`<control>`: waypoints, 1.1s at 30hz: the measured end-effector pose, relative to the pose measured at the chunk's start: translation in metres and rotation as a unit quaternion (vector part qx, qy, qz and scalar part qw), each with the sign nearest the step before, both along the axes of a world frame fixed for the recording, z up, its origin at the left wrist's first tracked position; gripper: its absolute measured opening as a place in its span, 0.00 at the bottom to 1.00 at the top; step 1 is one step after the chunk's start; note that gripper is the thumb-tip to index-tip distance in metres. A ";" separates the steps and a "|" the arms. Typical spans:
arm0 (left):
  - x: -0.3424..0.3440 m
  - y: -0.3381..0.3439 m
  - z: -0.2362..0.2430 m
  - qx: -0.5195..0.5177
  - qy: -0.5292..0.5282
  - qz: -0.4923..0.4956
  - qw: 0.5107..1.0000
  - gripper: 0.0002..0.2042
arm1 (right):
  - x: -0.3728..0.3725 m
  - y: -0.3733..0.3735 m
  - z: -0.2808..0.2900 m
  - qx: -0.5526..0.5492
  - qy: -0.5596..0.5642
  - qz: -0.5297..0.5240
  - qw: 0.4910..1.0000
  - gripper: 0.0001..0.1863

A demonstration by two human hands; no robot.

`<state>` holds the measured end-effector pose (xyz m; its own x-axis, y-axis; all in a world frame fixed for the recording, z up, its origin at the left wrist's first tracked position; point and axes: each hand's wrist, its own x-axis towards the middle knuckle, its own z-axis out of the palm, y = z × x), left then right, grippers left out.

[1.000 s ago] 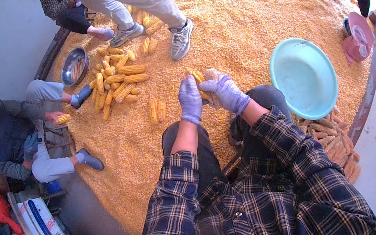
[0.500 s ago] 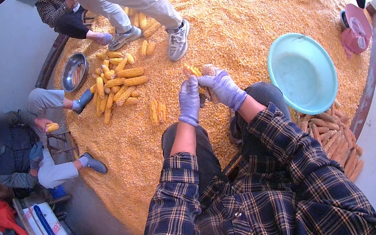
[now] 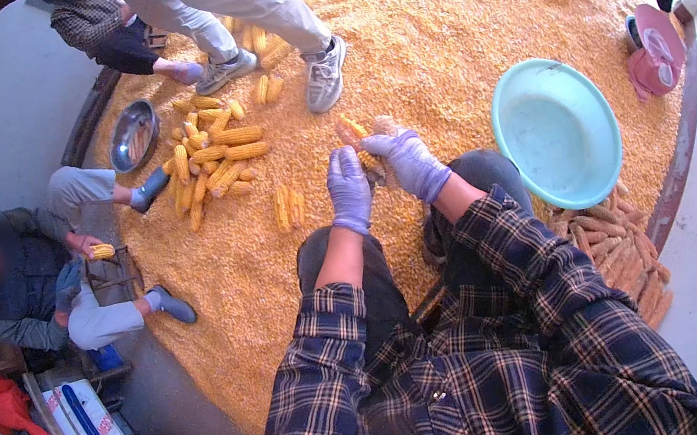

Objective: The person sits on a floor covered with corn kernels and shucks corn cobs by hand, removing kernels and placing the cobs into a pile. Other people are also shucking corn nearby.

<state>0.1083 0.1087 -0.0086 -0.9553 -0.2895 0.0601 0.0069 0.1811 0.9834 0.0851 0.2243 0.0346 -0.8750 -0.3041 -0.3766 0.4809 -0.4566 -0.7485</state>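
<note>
Both my hands wear thin purple gloves and meet in front of my knees. My left hand (image 3: pixel 349 191) is closed around a corn ear (image 3: pixel 354 129), which points up and away, partly stripped with yellow kernels along one side. Beside it, my right hand (image 3: pixel 410 165) is closed on a bare corncob (image 3: pixel 385 125), its thumb stretched toward the ear. The palms and lower parts of both pieces are hidden by my fingers. Loose kernels (image 3: pixel 392 42) spread widely beneath my hands.
Right of my knee stands a turquoise basin (image 3: pixel 559 134), with bare cobs (image 3: pixel 620 249) heaped behind it. Whole ears (image 3: pixel 216 152) are piled ahead left, near a metal bowl (image 3: pixel 135 136). A standing person's shoe (image 3: pixel 327 75) is close; a seated person (image 3: pixel 23 275) holds an ear at left.
The corn ear has tipped in my hands and shows more of its stripped side. My left fingers sit slightly lower on it. The seated person at left has raised their head.
</note>
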 end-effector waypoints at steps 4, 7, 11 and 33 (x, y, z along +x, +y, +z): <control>0.000 0.002 0.008 0.061 -0.090 -0.059 0.992 0.15 | -0.003 0.000 -0.004 -0.014 0.033 -0.035 0.999 0.06; 0.004 0.010 0.024 0.080 -0.103 -0.077 0.988 0.15 | -0.003 0.004 -0.007 -0.040 0.014 -0.001 0.999 0.05; 0.003 0.005 0.004 0.023 -0.026 -0.060 0.998 0.15 | 0.000 -0.002 -0.002 -0.076 -0.013 -0.020 0.997 0.06; 0.006 0.014 0.007 -0.041 -0.007 -0.032 0.999 0.14 | 0.001 0.006 -0.001 -0.043 0.011 -0.028 0.999 0.06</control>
